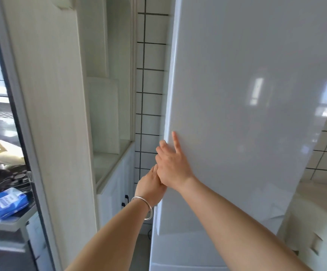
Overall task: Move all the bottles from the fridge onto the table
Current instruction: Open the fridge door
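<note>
A tall white fridge door fills the right side of the view, its long axis upright, its glossy flat face turned toward the camera and mirroring bright windows. The door looks closed, and no bottles can be seen. Two bare hands meet at the door's left edge. The right hand lies on the smooth face with its forefinger straight and pointing up, the other fingers curling around the edge. The left hand, just below and touching it, wears one thin silver bangle; its fingers are hidden behind the right hand, so its grip cannot be told. Left of the hands run white square wall tiles with dark grout, then pale wooden shelving.
</note>
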Action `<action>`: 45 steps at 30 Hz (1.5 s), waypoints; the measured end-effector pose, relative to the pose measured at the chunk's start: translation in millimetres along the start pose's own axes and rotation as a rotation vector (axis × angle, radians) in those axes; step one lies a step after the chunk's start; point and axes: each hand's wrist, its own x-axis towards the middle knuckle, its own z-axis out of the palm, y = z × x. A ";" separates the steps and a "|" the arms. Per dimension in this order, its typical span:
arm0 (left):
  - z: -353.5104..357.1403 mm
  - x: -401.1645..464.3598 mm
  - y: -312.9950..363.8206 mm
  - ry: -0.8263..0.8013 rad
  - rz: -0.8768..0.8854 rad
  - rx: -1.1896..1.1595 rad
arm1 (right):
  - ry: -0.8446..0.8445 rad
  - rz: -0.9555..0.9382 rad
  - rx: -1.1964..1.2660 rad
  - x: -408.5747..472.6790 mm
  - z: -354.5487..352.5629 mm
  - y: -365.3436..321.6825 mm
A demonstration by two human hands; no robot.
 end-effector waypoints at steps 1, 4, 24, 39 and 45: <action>0.0 -9.7 3.2 0.031 0.028 0.001 | 0.048 0.001 0.006 -9.0 -5.7 1.0; 1.1 -42.6 14.1 0.107 0.093 -0.002 | 0.180 0.013 0.055 -37.1 -20.2 6.6; 25.3 -233.7 201.4 0.235 0.637 -0.002 | 0.630 0.398 0.690 -326.0 -97.6 89.5; 109.5 -231.9 368.4 0.322 1.157 0.191 | 0.401 1.031 0.726 -489.0 -90.1 167.7; 140.5 -233.8 424.2 0.289 1.170 0.437 | 0.252 1.182 0.640 -526.0 -74.4 203.2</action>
